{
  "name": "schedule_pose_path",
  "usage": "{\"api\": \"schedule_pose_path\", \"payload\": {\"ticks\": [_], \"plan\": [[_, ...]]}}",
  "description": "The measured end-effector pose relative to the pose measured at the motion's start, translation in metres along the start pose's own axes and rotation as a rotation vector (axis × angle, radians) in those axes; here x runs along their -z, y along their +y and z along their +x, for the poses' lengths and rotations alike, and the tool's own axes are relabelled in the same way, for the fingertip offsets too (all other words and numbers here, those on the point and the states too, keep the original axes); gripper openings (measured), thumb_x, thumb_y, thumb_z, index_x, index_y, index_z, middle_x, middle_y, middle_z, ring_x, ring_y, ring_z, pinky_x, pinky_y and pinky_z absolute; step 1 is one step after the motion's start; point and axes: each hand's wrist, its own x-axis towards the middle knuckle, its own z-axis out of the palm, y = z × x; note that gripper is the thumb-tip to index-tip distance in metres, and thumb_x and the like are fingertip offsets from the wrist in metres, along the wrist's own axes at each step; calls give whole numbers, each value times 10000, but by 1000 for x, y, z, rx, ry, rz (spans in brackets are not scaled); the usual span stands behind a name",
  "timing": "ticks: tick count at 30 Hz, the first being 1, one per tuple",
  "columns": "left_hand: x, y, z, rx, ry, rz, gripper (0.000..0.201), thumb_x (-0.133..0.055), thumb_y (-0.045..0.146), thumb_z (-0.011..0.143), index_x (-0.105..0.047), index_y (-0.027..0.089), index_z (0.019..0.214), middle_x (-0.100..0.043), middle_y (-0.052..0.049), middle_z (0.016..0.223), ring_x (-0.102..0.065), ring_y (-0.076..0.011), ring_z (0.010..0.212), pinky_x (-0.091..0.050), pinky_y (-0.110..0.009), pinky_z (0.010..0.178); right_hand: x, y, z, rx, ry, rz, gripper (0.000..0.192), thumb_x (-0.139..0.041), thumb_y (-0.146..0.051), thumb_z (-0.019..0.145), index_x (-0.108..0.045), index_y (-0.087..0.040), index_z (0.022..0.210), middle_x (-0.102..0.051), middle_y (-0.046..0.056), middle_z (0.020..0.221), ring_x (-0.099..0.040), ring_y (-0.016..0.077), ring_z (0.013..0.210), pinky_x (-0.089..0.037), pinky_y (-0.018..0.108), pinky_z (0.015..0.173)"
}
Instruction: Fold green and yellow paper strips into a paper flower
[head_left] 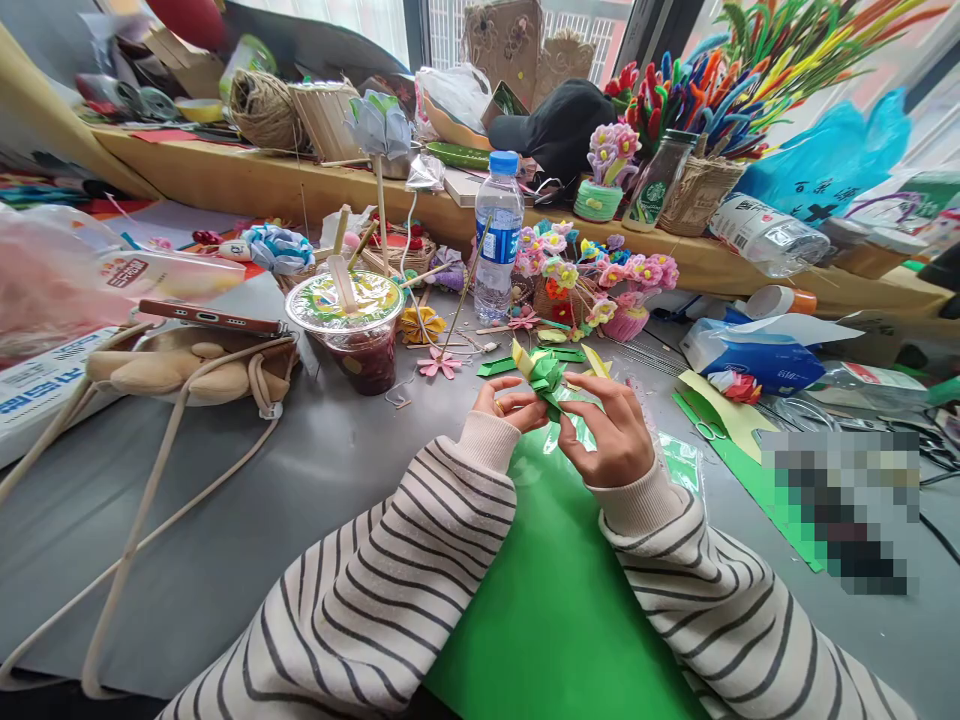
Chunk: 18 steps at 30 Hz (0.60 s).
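Between my two hands is a green folded-paper piece (546, 372) with a pale yellow tip at its upper left. My left hand (511, 404) pinches its lower left side, fingers curled. From the right, my right hand (609, 428) grips its edge between thumb and fingertips. Below them a large green sheet (570, 590) covers the table toward me. Folded green paper strips lie just behind the hands, partly hidden by the piece. A pink paper flower (439, 363) on a stick rests to the left.
A lidded drink cup (364, 350) and a water bottle (497, 240) stand behind on the left and centre. A cord-strapped bag (191, 375) lies far left. Right are scissors (709, 430), cut paper and a blue tissue pack (750, 355). Craft flowers and pipe cleaners crowd the back ledge.
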Motion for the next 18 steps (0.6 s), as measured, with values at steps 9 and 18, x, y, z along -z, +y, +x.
{"api": "schedule_pose_path", "payload": {"ticks": [9,18], "plan": [[3,1,4,24,24,-45,527,-732,99,402,-362,164,772,-603,38,567,-588,-104,509,-497,-263,566,-2,5,-4,-86,-95,156,179,-490,-147,719,-598,-130,860,-623,48,714,-554,122,651,-460,236,610],[6,2,5,68,0,-29,475,-724,93,443,-370,160,753,-606,22,586,-593,-109,522,-506,-282,600,5,12,2,-78,-214,287,183,-462,-168,762,-598,-120,874,-639,38,718,-573,80,597,-451,176,577]]}}
